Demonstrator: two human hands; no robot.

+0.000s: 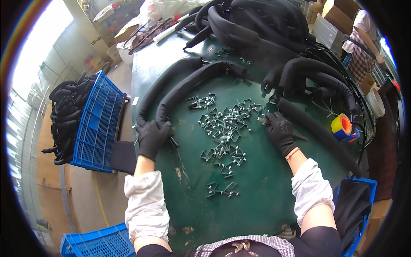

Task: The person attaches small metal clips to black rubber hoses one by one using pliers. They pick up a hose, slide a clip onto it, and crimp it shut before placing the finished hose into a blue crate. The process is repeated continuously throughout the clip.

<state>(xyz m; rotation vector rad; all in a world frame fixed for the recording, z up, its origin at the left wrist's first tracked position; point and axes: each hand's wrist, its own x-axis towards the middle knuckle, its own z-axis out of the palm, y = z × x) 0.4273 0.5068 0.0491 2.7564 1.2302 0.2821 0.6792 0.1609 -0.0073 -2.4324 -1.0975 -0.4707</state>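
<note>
Left of the clips (pixel 227 124), I find the left hand (pixel 154 136), black-gloved and closed around the lower ends of two curved tubes (pixel 171 93); both are black and arch over the green table (pixel 265 205) toward the far side of the clips. Just right of the clips, I record the right hand (pixel 279 128), gloved likewise, its fingers drawn together. A small metal piece (pixel 261 121) shows at its fingertips; from my remote position I cannot tell what it is or whether it is gripped. The clips lie loose and overlapping, spread between the hands. Beyond them I note a heap (pixel 257 40) of black tubes; well to their right, orange-and-yellow tape (pixel 342 123) near a straight tube (pixel 319 135). Well left of the clips, a blue crate (pixel 100 128) holds short black tubes.
</note>
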